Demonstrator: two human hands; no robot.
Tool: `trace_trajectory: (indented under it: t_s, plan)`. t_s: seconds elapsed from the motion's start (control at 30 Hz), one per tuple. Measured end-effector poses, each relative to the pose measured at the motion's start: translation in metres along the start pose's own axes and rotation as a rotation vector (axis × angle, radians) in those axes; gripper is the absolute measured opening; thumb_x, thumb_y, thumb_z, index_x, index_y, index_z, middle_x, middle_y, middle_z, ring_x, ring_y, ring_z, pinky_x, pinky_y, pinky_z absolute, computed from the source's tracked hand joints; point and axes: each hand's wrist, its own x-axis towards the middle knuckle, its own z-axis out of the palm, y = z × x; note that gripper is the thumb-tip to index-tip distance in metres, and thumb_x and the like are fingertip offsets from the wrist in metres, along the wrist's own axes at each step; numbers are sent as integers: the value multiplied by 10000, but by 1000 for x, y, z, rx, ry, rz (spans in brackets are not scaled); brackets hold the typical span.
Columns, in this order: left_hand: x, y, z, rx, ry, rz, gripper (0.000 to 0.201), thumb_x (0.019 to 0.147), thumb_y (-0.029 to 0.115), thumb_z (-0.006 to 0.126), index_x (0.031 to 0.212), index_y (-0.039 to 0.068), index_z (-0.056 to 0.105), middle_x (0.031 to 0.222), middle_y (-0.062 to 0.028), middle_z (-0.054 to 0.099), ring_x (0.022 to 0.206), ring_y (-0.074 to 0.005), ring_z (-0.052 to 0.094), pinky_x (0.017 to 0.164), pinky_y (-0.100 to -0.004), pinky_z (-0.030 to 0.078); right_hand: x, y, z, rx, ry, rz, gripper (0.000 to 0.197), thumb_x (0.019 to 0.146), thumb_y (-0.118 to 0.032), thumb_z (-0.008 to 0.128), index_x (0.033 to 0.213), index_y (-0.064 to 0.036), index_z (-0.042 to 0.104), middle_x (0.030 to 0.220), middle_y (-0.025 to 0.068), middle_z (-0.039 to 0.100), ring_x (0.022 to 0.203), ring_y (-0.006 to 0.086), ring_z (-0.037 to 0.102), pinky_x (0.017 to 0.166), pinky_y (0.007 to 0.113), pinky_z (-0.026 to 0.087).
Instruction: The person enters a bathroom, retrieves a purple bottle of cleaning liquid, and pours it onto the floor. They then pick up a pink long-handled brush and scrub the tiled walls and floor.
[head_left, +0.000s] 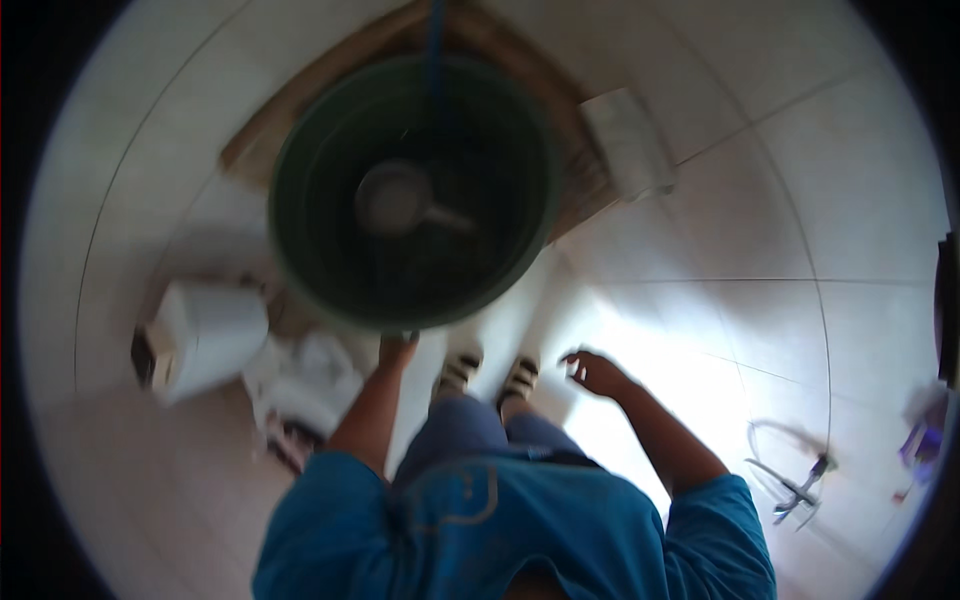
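Observation:
A large round green tub [287,262] stands in front of me, its inside dark. A pale, long-handled dipper [395,198] lies within it. My left hand [399,349] is at the tub's near rim; a small pale patch shows by its fingertips, but the fingers are mostly hidden and blurred. Off to the right of the tub, my right hand [598,374] hangs in the air with fingers apart and nothing in it. A blue hose or pipe [434,55] comes down into the tub from the far side.
Brown edging [330,75] borders the tub's far side. A white block-like object [628,145] sits at its right. White fixtures [210,340] stand at the left. A metal fitting with a hose [797,492] is on the right, near something purple [922,445]. My sandalled feet [460,370] are below.

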Motion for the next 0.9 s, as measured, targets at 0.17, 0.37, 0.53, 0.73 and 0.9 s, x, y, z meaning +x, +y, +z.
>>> trace_trajectory:
  t_s: [0.17,0.37,0.53,0.73,0.9]
  plan:
    - [67,-15,84,-45,-195,-121,719,759,455,571,1276,7,350,1314,-184,364,1180,-321,385,971,-374,323,-46,43,29,31,-85,228,267,791,-223,542,1050,-160,546,968,92,565,875,268,558,777,382,449]
    - [49,12,81,10,-112,-435,491,658,250,667,1062,-3,549,1058,-189,563,900,-344,574,805,-415,448,-117,86,73,98,-56,574,285,783,-226,549,1060,-160,534,1010,111,557,929,284,550,787,395,440]
    - [24,13,81,-32,1,-1,371,578,211,660,872,39,512,922,-163,503,866,-346,496,759,-447,406,-113,55,85,208,63,523,307,772,-225,562,1070,-161,528,1008,131,550,944,309,536,789,416,427]
    - [-30,188,14,-306,-521,768,326,560,159,685,788,36,488,794,-141,500,764,-288,519,695,-387,419,-133,-12,69,218,378,420,592,684,-245,672,1212,-189,410,1175,166,432,1065,348,446,858,433,402]
    - [-89,338,-65,-367,-870,1215,339,566,140,723,806,31,510,781,-105,521,785,-274,532,707,-368,432,-188,-75,40,76,765,465,1064,471,-219,802,1351,-262,206,1358,142,252,1219,353,301,933,489,334]
